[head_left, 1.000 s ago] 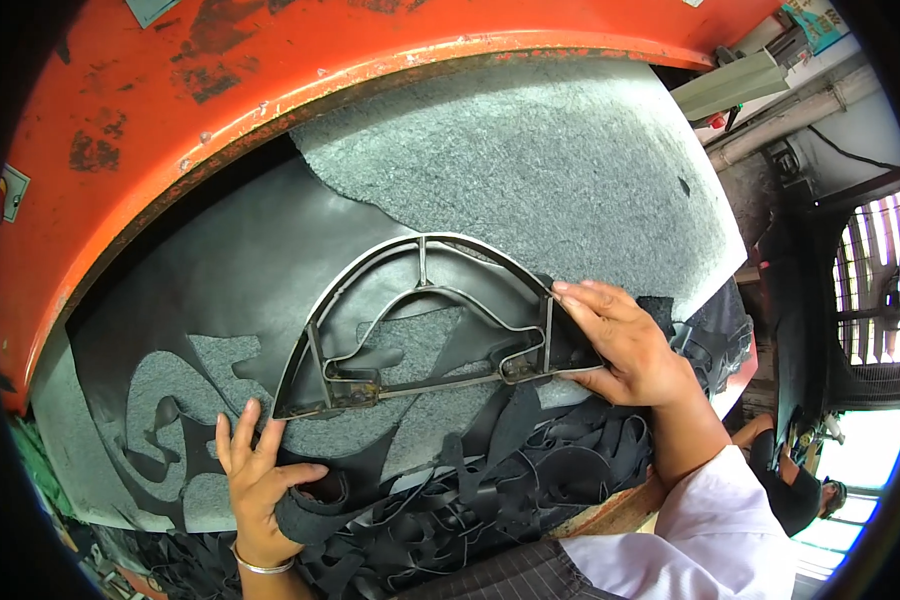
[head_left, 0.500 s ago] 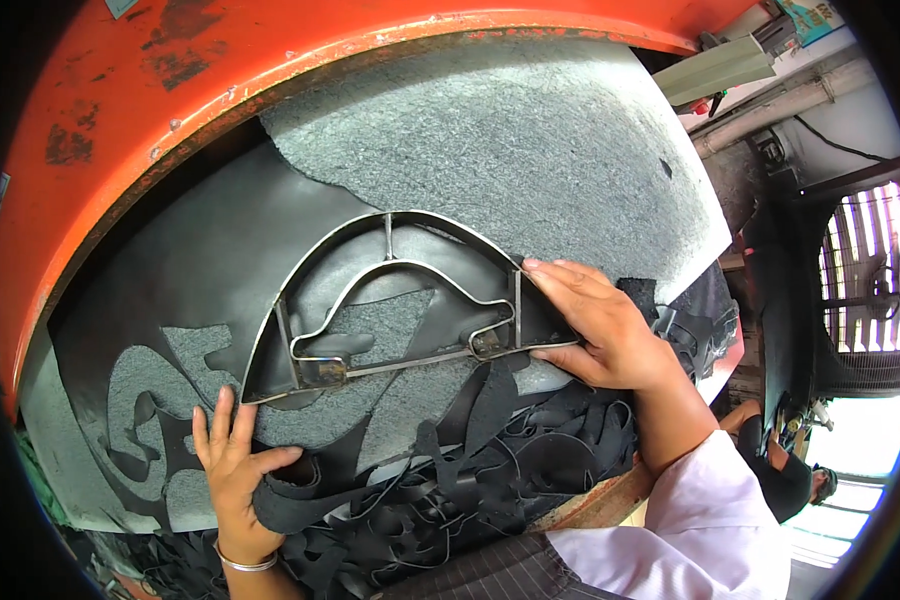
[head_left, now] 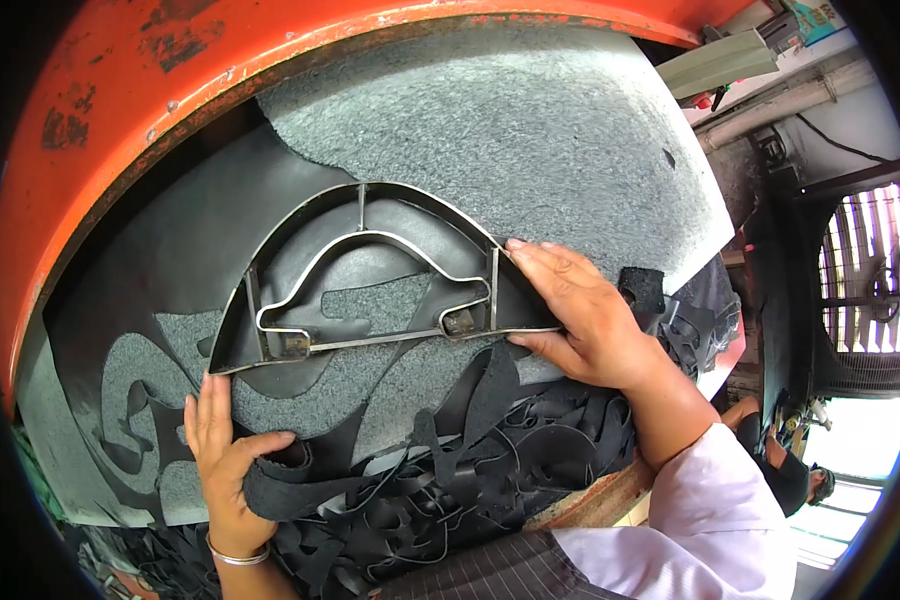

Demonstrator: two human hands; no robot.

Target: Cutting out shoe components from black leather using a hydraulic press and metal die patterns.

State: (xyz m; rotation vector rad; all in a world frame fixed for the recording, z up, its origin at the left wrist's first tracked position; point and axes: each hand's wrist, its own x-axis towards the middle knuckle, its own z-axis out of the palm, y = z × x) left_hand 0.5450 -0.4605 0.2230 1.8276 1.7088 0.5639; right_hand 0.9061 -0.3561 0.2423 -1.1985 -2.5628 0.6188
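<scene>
right hand (head_left: 588, 322) grips an arched metal frame (head_left: 375, 340).

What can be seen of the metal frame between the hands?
The metal frame is an open, arched outline of thin, upright strip, with a smaller bell-like outline inside, joined by short braces. Brownish patches mark its lower inner corners. It appears to lie flat over the black sheet and grey board, arch away from the person. The right hand holds its right end; the left hand touches its left corner.
</scene>
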